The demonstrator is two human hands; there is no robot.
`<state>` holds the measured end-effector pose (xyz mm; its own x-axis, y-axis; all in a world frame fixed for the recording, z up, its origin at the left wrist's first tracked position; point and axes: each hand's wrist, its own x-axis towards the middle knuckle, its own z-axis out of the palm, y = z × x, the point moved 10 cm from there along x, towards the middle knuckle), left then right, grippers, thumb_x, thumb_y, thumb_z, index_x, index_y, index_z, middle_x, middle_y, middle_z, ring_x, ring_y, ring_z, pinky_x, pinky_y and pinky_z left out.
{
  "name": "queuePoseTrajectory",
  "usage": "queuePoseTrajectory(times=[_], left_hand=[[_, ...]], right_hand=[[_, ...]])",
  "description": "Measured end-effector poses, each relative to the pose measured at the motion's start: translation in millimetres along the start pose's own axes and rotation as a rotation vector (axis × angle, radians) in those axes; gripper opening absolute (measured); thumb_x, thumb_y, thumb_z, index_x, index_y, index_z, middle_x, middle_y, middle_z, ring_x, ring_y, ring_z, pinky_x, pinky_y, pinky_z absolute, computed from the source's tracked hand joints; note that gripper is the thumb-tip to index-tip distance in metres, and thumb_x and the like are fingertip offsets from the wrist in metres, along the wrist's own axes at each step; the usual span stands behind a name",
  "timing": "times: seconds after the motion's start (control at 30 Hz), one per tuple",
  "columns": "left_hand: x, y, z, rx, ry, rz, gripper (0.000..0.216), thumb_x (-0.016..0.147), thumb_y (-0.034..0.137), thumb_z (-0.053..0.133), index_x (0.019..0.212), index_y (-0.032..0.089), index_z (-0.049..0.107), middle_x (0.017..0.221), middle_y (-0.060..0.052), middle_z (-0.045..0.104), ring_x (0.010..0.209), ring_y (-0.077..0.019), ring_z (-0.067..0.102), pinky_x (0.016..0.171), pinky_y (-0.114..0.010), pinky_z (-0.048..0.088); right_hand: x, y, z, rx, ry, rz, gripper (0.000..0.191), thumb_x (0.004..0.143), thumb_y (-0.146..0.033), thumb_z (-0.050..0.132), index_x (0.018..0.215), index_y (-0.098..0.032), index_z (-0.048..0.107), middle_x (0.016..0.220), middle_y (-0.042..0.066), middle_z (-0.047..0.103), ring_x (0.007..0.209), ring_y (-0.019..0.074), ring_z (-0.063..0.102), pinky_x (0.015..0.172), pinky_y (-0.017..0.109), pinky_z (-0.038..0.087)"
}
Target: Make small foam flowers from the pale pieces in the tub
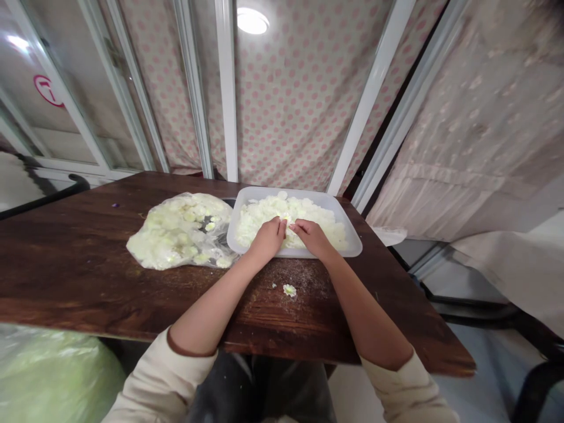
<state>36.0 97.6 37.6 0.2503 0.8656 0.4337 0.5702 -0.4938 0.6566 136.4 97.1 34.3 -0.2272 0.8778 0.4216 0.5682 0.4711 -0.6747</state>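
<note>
Both hands meet over a white plastic tray (pixel 352 244) filled with pale white-green flower heads (pixel 315 214). My left hand (pixel 267 239) is closed in a pinch, thumb and fingertips together. Facing it, my right hand (pixel 312 236) pinches from the other side. Between the fingertips shows a small white flower head (pixel 287 217) with a yellowish middle, partly hidden by the fingers. A clear plastic bag (pixel 176 232) of similar flower heads lies left of the tray, touching or very close to it. One loose flower head (pixel 289 290) rests on the table in front of the tray.
The dark wooden table (pixel 88 258) carries fine crumbs near its front middle. A large bag of greenish material (pixel 53 376) stands below the left front edge. Behind the table are glass panels with a dotted curtain (pixel 291 117). Black metal chair parts (pixel 535 388) are at the right.
</note>
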Motion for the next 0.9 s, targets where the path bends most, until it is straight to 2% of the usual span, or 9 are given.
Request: queuePoseTrajectory(times=[0.27,0.37,0.47,0.8,0.9], left_hand=[[1,1,2,0.033,-0.004,0.021,0.028,0.089,0.031,0.031,0.069,0.017,0.045,0.061,-0.003,0.053,0.059,-0.0153,0.051,0.061,-0.028,0.038],[-1,6,3,0.027,-0.022,0.047,0.03,0.089,0.03,0.03,0.067,0.017,0.045,0.061,-0.003,0.053,0.059,-0.0153,0.051,0.062,-0.029,0.038],[-2,9,4,0.02,-0.036,0.057,0.03,0.089,0.03,0.03,0.066,0.018,0.045,0.061,-0.003,0.053,0.06,-0.0154,0.051,0.062,-0.029,0.037],[-1,6,-2,-0.055,0.009,0.049,0.028,0.088,0.032,0.032,0.068,0.017,0.045,0.062,-0.003,0.055,0.06,-0.015,0.052,0.06,-0.027,0.038],[0,4,-3,-0.018,0.027,0.033,0.026,0.088,0.031,0.034,0.067,0.017,0.044,0.062,-0.003,0.055,0.06,-0.0149,0.052,0.06,-0.027,0.037]], right_hand=[[1,1,7,0.093,-0.106,-0.003,0.025,0.078,-0.036,0.047,0.061,-0.018,0.044,0.058,-0.003,0.044,0.058,0.0119,0.041,0.058,0.025,0.032],[3,3,1,0.069,-0.045,-0.014,0.027,0.08,-0.036,0.045,0.059,-0.019,0.038,0.056,-0.004,0.038,0.056,0.0111,0.037,0.056,0.025,0.03],[2,2,2,0.028,-0.044,-0.037,0.029,0.082,-0.036,0.041,0.06,-0.02,0.033,0.056,-0.005,0.033,0.055,0.0109,0.034,0.054,0.024,0.027],[0,-2,0,-0.003,-0.005,-0.021,0.035,0.082,-0.04,0.043,0.055,-0.019,0.033,0.053,-0.004,0.031,0.054,0.011,0.033,0.053,0.024,0.025],[1,1,3,0.032,-0.039,-0.008,0.033,0.081,-0.039,0.044,0.056,-0.018,0.036,0.054,-0.004,0.032,0.053,0.0102,0.033,0.052,0.024,0.025]])
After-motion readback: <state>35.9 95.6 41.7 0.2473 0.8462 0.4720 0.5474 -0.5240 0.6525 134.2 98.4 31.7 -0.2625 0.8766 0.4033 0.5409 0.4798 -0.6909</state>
